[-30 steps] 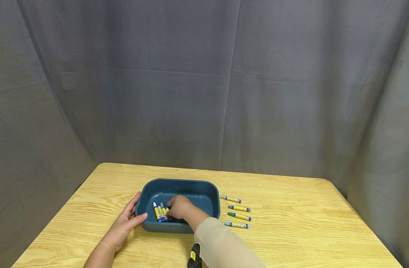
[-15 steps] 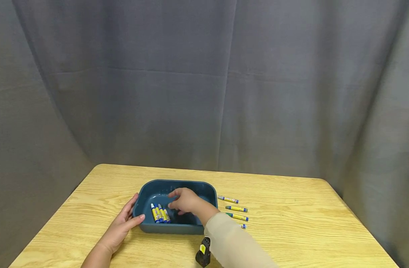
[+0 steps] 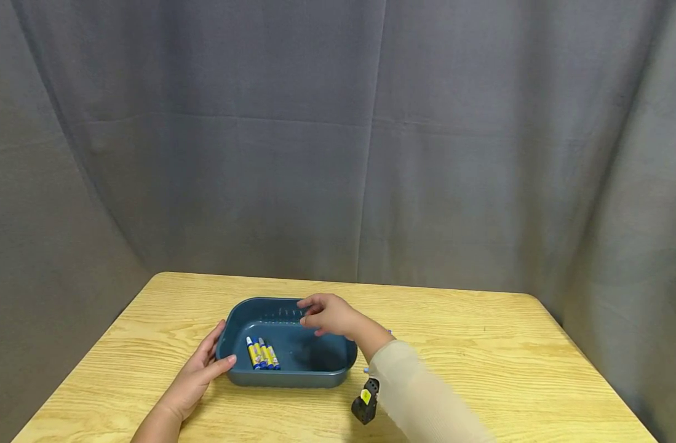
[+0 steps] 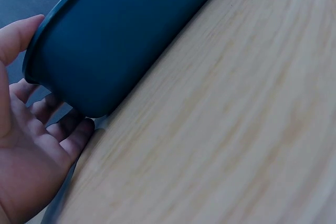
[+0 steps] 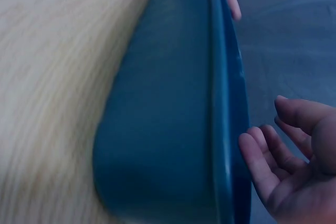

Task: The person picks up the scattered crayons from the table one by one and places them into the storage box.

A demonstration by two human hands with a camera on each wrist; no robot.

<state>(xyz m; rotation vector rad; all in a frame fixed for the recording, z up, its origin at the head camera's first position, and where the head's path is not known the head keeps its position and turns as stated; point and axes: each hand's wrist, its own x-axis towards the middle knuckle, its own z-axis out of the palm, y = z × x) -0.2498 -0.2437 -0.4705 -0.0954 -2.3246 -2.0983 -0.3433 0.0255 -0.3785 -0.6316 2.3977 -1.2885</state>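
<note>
Since a second ago the right hand [image 3: 328, 314] has lifted out of the blue tub [image 3: 293, 370] and drawn back toward its far right rim, leaving the crayons it was touching lying on the tub floor. That hand now hangs over the far edge of the tub with its fingers loosely curled and nothing in them; in the right wrist view the right hand [image 5: 294, 174] shows bare fingers just beside the rim, not gripping it. The left hand [image 3: 198, 371] rests against the tub's left end, fingers straight along the outside wall and thumb at the near corner; the left wrist view shows the left hand [image 4: 23, 145] with its palm and fingers cupping the rounded corner of the tub [image 4: 121, 30]. The tub is a dark blue, rounded rectangular plastic basin with a thin lip, sitting on a light wooden table [image 3: 481, 369] a little left of centre. Inside, near its left end, close to the left hand and well apart from the right, lie the crayons [image 3: 262, 353], side by side, with yellow and blue wrappers. Their exact number is hard to make out. The right sleeve [image 3: 421, 400] covers the table to the right of the tub.
</note>
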